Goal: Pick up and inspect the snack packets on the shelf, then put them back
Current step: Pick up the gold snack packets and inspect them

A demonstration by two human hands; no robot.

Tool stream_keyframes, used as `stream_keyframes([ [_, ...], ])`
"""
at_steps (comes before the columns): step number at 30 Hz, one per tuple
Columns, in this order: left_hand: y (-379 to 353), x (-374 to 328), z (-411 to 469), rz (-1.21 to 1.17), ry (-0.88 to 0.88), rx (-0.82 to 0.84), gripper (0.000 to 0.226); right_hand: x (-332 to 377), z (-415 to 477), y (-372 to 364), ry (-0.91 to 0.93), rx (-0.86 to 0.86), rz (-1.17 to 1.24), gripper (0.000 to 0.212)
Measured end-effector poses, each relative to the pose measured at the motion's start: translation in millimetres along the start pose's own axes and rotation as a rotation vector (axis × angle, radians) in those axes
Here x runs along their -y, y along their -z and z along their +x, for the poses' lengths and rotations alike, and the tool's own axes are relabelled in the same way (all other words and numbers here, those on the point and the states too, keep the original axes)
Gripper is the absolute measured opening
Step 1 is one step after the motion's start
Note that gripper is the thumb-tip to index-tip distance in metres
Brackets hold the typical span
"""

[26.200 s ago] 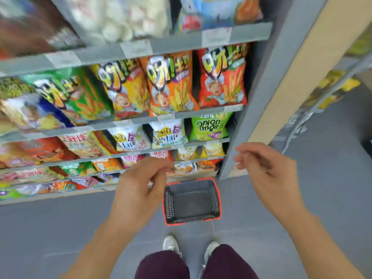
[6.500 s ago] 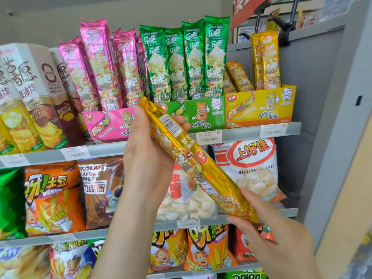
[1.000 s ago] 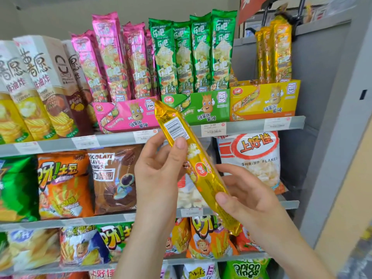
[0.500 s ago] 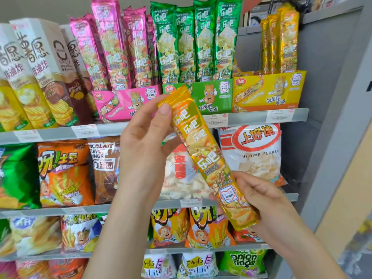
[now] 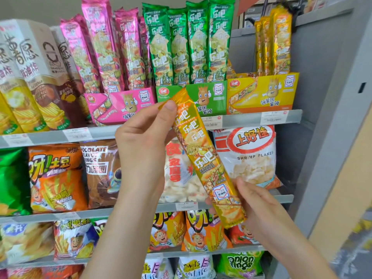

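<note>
— Packet?
— My left hand (image 5: 145,137) pinches the yellow packet (image 5: 203,158) at its top, my right hand (image 5: 259,206) grips its bottom, before the shelf (image 5: 241,118) edge.
— Tip?
— I'd keep its label facing me, grip light.

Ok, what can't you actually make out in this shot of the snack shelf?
Head view, the only one:
- gold packet: its back faces away, and the fine print on the front is too small to read.
- price label: too small and blurred to read.
- white bag: partly covered by the left hand and the packet.
- right hand: its fingers are hidden behind the packet.
- neighbouring shelf: blurred and cut off by the right edge.
</note>
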State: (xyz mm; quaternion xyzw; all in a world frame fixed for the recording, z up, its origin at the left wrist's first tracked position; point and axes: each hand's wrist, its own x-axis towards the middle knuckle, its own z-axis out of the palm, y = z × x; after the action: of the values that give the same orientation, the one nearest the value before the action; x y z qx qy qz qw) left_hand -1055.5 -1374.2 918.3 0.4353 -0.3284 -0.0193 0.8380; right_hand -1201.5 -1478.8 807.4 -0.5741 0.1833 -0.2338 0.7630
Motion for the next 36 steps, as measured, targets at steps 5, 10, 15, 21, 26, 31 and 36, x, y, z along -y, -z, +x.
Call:
stream_keyframes([
  [5, -27.5, -11.6, 15.2, 0.121, -0.262, 0.103, 0.011, 23.2, -1.9, -8.2, 0.304, 0.144, -0.536, 0.056],
  [10, -68.7, -26.0, 26.0, 0.224, -0.508, 0.163, 0.013, 45.7, 2.7, -20.7, 0.602, -0.259, -0.819, 0.057],
  [15, -109.5, -39.5, 31.7, 0.223, -0.704, 0.178, 0.015, 76.5, 13.5, -21.1, 0.832, -0.536, -0.896, 0.052],
  [21, -149.0, -53.5, 51.0, 0.152, -0.541, 0.471, 0.02, 131.5, 33.3, 6.2, 0.941, -0.665, -0.788, 0.05],
  [26, -172.3, -48.6, 66.9, 0.203, -0.497, 0.574, 0.033, 188.3, 51.7, 17.5, 1.119, -0.66, -0.833, 0.049],
  [31, -194.9, -45.7, 96.2, 0.166, -0.531, 0.472, 0.029, 231.2, 75.2, 28.4, 1.218, -0.611, -0.852, 0.032],
  [36, -212.6, -16.3, 121.3, 0.464, -0.597, 0.311, 0.034, 229.9, 109.4, 45.0, 1.092, -0.656, -0.892, 0.042],
])
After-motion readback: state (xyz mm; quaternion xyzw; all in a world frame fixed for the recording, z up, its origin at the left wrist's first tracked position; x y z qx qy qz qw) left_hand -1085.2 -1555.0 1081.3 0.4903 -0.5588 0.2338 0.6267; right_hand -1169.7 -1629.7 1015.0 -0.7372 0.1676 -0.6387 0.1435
